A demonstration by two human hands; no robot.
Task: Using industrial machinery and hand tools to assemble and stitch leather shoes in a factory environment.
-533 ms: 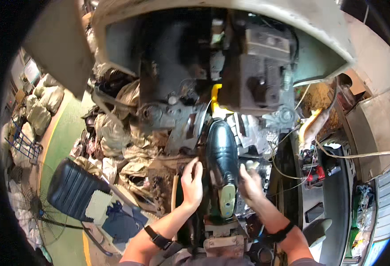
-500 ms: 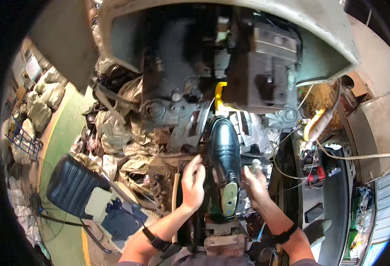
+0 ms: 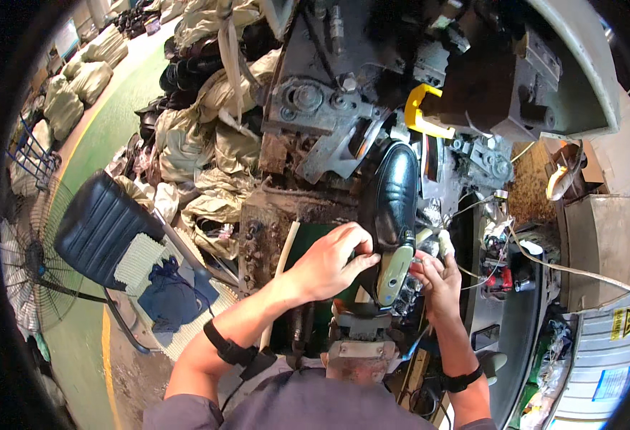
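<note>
Beside the green floor (image 3: 71,373), sacks (image 3: 179,150) are lying piled, their contents not showing. The black shoe (image 3: 395,188) is sitting on a last (image 3: 397,264), its toe pointing into the machine (image 3: 308,107). The left hand (image 3: 326,265) is curling its fingers at the heel edge, the right hand (image 3: 440,283) just beside; whether either is gripping cannot be told. Adjusting the heel seems in hand, calling for even support.

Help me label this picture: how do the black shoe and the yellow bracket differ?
The black shoe is dark and glossy; the yellow bracket is bright. The shoe is long with a rounded toe, while the bracket bends like a hook. The shoe looks larger in the picture than the bracket. Both are close to the machine's metalwork.
</note>
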